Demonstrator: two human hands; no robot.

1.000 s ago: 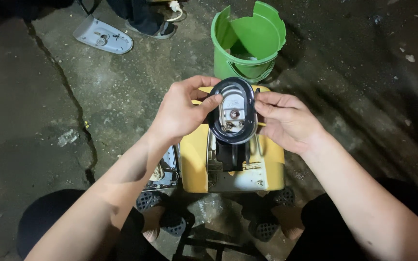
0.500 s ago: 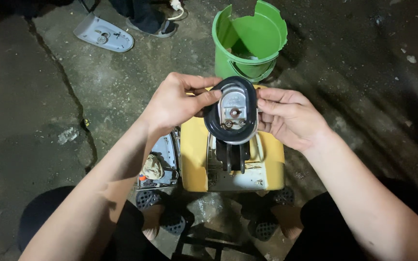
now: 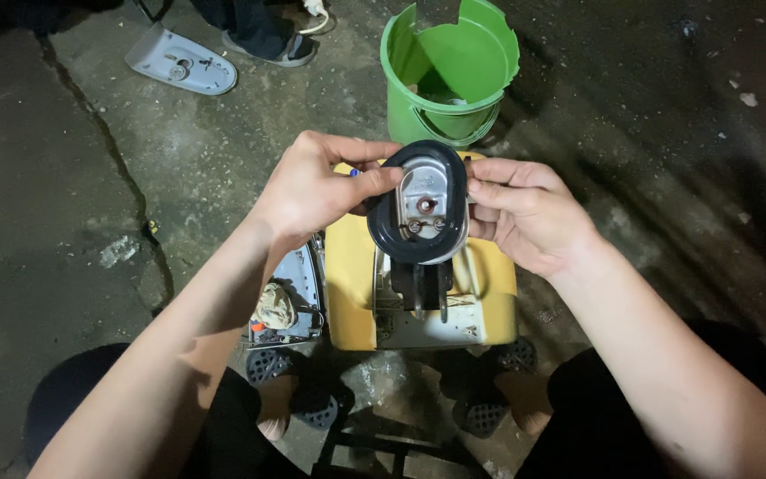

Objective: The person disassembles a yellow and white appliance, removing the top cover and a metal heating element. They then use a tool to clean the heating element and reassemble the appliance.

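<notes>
Nearby, a cracked green bucket (image 3: 449, 75) stands behind both hands (image 3: 418, 200).

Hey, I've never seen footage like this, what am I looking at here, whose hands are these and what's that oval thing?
There is one picture, taken by a camera on a person's head, looking down at their own bare hands. The left hand and right hand together hold an oval part: a black rubber ring around a metal plate with small terminals. Below it on the concrete floor sits a yellow casing. Farther away stand a cracked green bucket and a grey plastic cover. Someone else's foot in a sandal shows at the top.
</notes>
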